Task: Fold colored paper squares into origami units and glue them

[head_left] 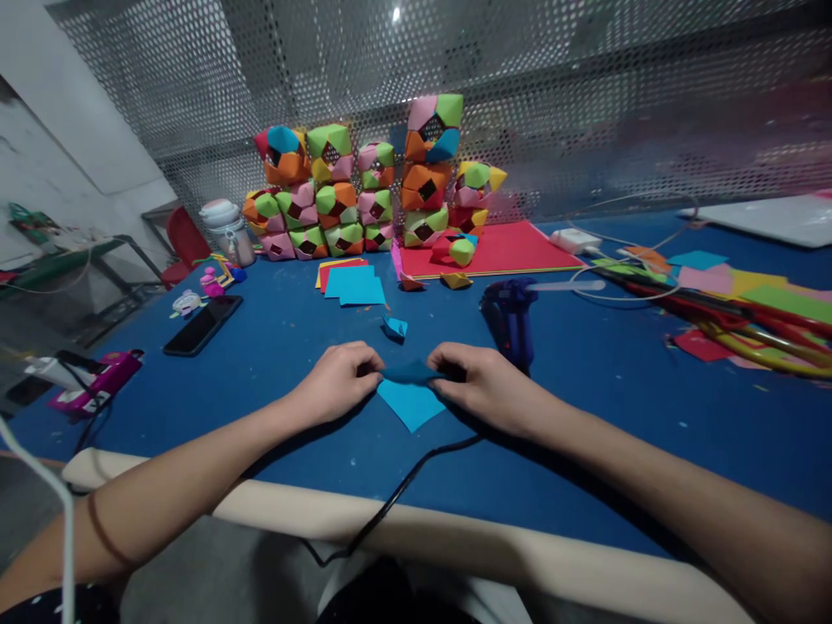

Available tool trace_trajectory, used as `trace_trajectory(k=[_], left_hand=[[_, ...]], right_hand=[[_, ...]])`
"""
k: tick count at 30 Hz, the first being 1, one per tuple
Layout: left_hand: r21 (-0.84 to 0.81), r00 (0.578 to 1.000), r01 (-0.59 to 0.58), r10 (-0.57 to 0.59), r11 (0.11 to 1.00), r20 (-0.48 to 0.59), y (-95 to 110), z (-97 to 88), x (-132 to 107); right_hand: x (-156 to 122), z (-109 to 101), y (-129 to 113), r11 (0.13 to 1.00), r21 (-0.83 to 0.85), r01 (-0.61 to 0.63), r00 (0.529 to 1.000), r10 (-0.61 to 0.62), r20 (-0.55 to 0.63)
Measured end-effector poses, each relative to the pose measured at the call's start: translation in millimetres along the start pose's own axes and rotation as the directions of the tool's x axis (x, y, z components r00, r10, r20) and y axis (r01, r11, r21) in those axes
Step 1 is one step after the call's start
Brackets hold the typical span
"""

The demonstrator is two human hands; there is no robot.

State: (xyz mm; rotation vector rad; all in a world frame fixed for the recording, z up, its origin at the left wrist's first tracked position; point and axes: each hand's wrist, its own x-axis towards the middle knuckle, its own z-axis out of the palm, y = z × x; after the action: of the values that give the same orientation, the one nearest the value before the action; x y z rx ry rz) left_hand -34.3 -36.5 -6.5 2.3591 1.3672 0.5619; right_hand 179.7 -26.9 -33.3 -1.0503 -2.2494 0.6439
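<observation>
A blue square of paper (411,403) lies on the blue table with one corner pointing toward me, its far part raised and partly folded over. My left hand (341,375) pinches its left corner between thumb and fingers. On the opposite side, my right hand (477,383) grips the right corner the same way. Just beyond the paper sits a small folded blue paper piece (393,327). A dark blue glue gun (513,316) with a clear glue stick stands behind my right hand, and a black cord (416,472) runs toward the table's front edge.
Stacked folded-paper cubes (338,204) stand along the perforated metal panel. Blue, red and yellow sheets (354,284) lie before them, beside large red sheets (500,247). A phone (204,326) and purple power strip (97,386) are at left. Scissors (747,325) and paper scraps lie right.
</observation>
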Motion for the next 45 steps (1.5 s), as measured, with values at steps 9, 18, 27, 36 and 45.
trace_trajectory(k=[9,18,27,36,45], left_hand=[[0.009,0.992,-0.109,0.108,0.994,0.068,-5,-6.7,-2],[0.076,0.980,-0.165,0.154,0.983,0.123,-6,-10.7,-1],[0.042,0.970,-0.185,0.175,0.982,0.167,-8,-12.9,1],[0.020,0.973,-0.173,0.168,0.985,0.158,-9,-12.2,0],[0.011,0.974,-0.170,0.167,0.985,0.152,-9,-12.3,0]], right_hand=[[-6,-1,-4,0.924,-0.238,0.299,0.954,-0.288,0.079],[-9,-1,-7,0.759,-0.434,0.486,0.871,-0.464,0.164],[-12,-6,-13,0.641,-0.528,0.557,0.825,-0.502,0.260],[-13,-8,-14,0.619,-0.528,0.581,0.808,-0.516,0.284],[-14,-9,-16,0.612,-0.524,0.592,0.800,-0.525,0.291]])
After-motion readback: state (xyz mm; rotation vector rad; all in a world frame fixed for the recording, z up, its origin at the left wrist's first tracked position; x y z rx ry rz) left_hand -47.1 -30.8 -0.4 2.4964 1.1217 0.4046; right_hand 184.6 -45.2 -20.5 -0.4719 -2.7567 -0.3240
